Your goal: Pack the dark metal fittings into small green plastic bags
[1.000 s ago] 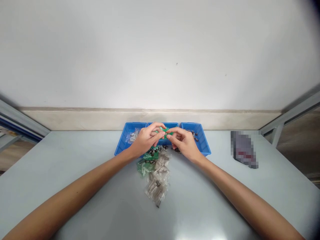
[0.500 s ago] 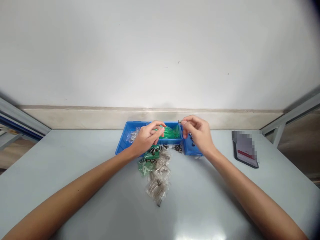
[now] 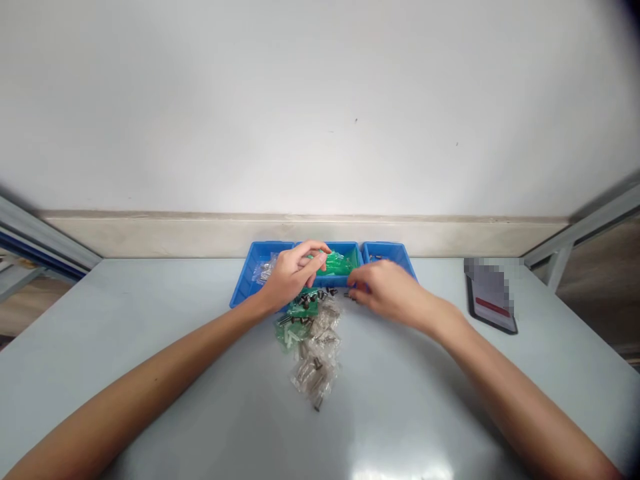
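Note:
My left hand point(image 3: 295, 272) hovers over the front of the middle blue bin point(image 3: 333, 282), fingers bent; what its fingertips hold, if anything, is too small to tell. Green packets point(image 3: 340, 264) lie inside that bin. My right hand point(image 3: 383, 288) is low over the table in front of the bins, its fingertips down at small dark screws point(image 3: 348, 295) that it partly hides. Its fingers are slightly blurred. Below my left hand lie a green bag point(image 3: 293, 332), loose dark screws point(image 3: 331, 291) and clear bags of metal parts point(image 3: 316, 373).
The left blue bin point(image 3: 243, 287) holds clear packets point(image 3: 265, 270). A right blue bin point(image 3: 405, 261), with small parts inside, stands behind my right hand. A phone point(image 3: 493, 310) lies on the table point(image 3: 165, 293) at the right. A wall point(image 3: 320, 120) rises behind.
My right hand has moved down and left from above the right bin to the screws on the table. The screw it held is no longer visible. My left hand has barely moved.

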The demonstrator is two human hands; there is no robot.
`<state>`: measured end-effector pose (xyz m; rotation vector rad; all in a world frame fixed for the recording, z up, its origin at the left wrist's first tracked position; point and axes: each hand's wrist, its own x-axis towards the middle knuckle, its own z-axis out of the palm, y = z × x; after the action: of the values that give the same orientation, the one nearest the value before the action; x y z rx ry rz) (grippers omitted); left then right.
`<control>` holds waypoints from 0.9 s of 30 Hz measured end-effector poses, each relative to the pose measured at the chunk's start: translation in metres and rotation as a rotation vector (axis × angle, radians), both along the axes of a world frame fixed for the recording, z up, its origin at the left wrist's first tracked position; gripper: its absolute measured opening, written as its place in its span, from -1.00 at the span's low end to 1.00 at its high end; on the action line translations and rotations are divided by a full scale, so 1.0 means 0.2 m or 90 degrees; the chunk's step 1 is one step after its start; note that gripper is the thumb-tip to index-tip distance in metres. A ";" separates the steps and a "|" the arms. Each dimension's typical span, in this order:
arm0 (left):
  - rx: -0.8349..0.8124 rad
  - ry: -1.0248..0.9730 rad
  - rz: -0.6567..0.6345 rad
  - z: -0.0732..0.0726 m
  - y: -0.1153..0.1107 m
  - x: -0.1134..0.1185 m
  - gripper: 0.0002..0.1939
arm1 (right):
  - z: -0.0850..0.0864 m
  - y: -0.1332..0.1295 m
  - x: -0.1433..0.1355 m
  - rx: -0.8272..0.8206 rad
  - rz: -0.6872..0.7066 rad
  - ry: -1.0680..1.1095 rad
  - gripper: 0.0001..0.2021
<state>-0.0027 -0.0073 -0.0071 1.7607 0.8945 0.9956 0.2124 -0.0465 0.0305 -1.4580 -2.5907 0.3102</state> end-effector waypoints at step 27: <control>0.006 0.008 0.023 0.01 -0.01 0.00 -0.75 | -0.14 -0.02 -0.13 -0.117 -0.066 0.306 -0.94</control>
<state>-0.0023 -0.0087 -0.0058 1.7663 0.9338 1.0145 0.1871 -0.0511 0.0033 -1.3591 -2.1401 0.7948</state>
